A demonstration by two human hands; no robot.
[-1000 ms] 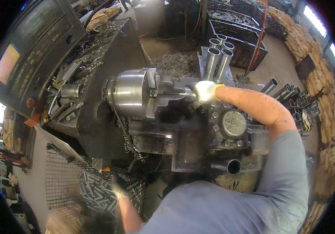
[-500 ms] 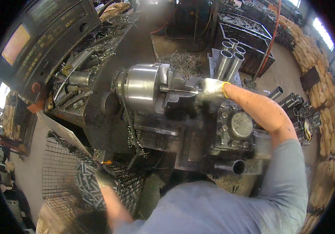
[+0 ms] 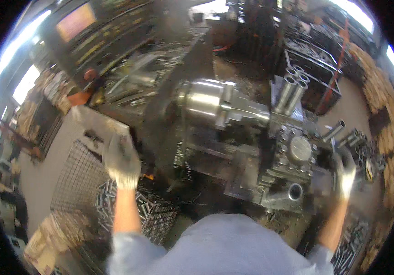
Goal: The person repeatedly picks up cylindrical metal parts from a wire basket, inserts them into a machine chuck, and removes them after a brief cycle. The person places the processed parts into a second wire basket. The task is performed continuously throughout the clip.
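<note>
My left hand (image 3: pixel 121 160), in a pale glove, is over the wire basket (image 3: pixel 75 178), beside a tilted flat plate (image 3: pixel 98 126). Motion smears its fingers, and I see nothing certain in them. At the right, my gloved right hand (image 3: pixel 345 173) is just beyond the tool post (image 3: pixel 293 153), near a thin upright lever (image 3: pixel 333 145). Blur hides whether it grips that lever. In the middle, a shiny lathe chuck (image 3: pixel 204 98) has a metal tube-like piece (image 3: pixel 252 110) extending from its jaws toward the tool post.
Several upright steel tubes (image 3: pixel 291 94) stand behind the tool post, with more tubes (image 3: pixel 355 137) to the right. A hollow cylinder (image 3: pixel 281 197) sits at the tool post's near side. Short metal pieces (image 3: pixel 107 197) lie in the basket. A dark bin (image 3: pixel 318 78) is at the back.
My right hand has left the chuck's end and moved right, past the tool post. My left hand has risen from the basket's edge. The whole view has shifted.
</note>
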